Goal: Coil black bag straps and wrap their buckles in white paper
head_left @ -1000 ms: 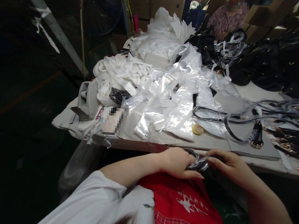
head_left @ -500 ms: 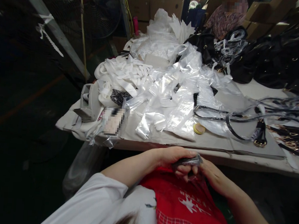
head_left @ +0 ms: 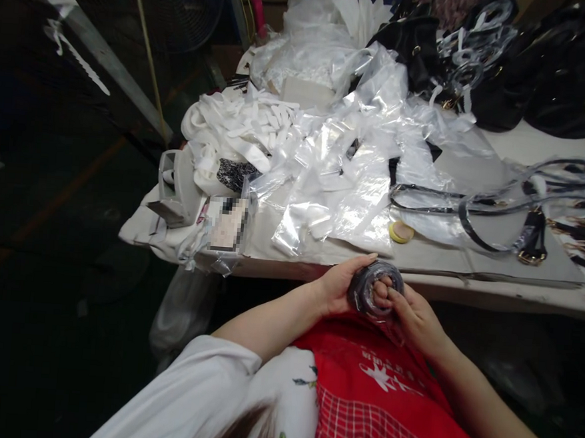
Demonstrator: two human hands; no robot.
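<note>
A black strap wrapped in clear film is wound into a tight coil (head_left: 367, 291) just below the table's front edge. My left hand (head_left: 340, 286) cups the coil from the left, thumb over its top. My right hand (head_left: 411, 314) presses against it from the right, with fingertips tucked into the coil's centre. Both hands are closed on the coil, above my red apron (head_left: 385, 399).
The table (head_left: 420, 262) carries a heap of clear plastic bags (head_left: 335, 175), white fabric strips (head_left: 233, 135), a small yellow tape roll (head_left: 400, 232), loose film-wrapped black straps (head_left: 498, 213) and black bags (head_left: 547, 83) at the back right. A grey tape dispenser (head_left: 174, 187) stands at the left corner.
The strap was a flat bundle held between both hands; now it is turned up as a round coil with my right fingertips inside it. The camera has tipped down.
</note>
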